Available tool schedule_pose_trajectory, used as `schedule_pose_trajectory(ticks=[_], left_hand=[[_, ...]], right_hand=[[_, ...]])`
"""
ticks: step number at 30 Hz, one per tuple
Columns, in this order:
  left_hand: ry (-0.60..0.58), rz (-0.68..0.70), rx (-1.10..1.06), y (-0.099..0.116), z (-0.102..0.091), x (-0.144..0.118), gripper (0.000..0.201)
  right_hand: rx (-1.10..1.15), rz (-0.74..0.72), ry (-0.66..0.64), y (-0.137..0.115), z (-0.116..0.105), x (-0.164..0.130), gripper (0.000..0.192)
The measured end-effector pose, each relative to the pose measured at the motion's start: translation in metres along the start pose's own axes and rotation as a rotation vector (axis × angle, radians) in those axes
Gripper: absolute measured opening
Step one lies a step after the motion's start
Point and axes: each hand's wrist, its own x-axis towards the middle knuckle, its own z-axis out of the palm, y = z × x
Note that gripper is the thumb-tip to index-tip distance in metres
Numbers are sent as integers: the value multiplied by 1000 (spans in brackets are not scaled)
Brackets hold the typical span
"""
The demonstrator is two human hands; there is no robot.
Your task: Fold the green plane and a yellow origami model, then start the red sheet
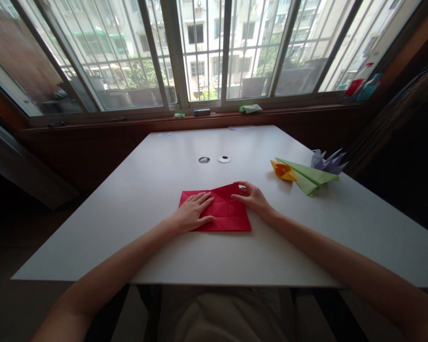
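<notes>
A folded sheet of red paper (231, 219) with crease lines lies on the white table (128, 199) in front of me. My left hand (196, 211) rests flat on its left part, fingers spread and pointing right. At the upper right corner, my right hand (251, 197) pinches the paper's edge between thumb and fingers. That corner is lifted a little, and a darker red fold shows beneath it. The left hand covers part of the paper's left side.
To the right lie a yellow paper boat (286, 172), a light green paper plane (312, 176) and a purple folded paper piece (330, 162). Two round cable holes (224, 159) sit in the tabletop. Small packets (250, 109) lie on the sill below the barred window.
</notes>
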Motion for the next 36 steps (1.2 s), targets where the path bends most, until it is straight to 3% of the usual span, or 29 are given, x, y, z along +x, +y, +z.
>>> schedule_pose_trajectory(ticks=[6, 12, 15, 36], left_hand=[[95, -20, 13, -5, 6, 2, 67], [146, -79, -30, -7, 10, 2, 69], [154, -100, -47, -8, 13, 2, 71], [55, -89, -19, -10, 9, 1, 90]], right_hand=[[-111, -111, -58, -2, 3, -5, 57], [-469, -555, -241, -5, 6, -13, 48], [-558, -654, -299, -6, 8, -15, 43], [-607, -729, -346, -11, 8, -16, 33]])
